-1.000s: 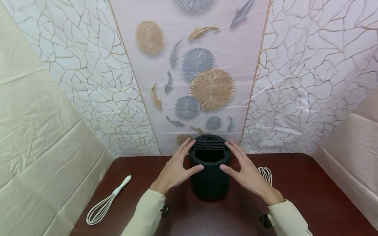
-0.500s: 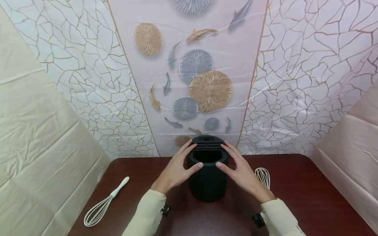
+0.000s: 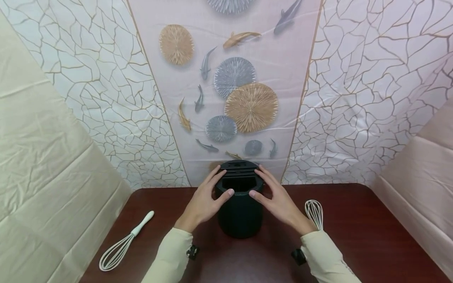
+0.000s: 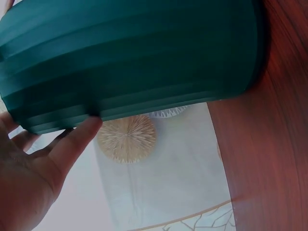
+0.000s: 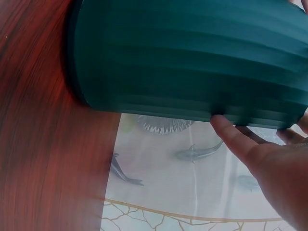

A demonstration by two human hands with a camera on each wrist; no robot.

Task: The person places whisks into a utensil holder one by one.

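Note:
A dark green utensil holder [image 3: 240, 218], round-walled with slots and a wide opening in its top, stands upright on the table. My left hand [image 3: 201, 203] holds its left side near the rim, thumb at the front and fingers reaching to the back. On the opposite side my right hand [image 3: 277, 200] grips it the same way. Both wrist views show the ribbed green wall of the holder [image 4: 134, 57] close up, with fingertips against it near its upper end. Inside, the opening is dark.
A white whisk [image 3: 133, 233] lies on the dark red-brown table [image 3: 368, 236] at the left. Another whisk [image 3: 314, 214] lies at the right, partly hidden by my right forearm. Behind the table hangs a patterned cloth [image 3: 251, 106] with fish.
The holder has shifted to the left along the table, with both hands staying on it and moving along. More of the right whisk shows beside my right forearm.

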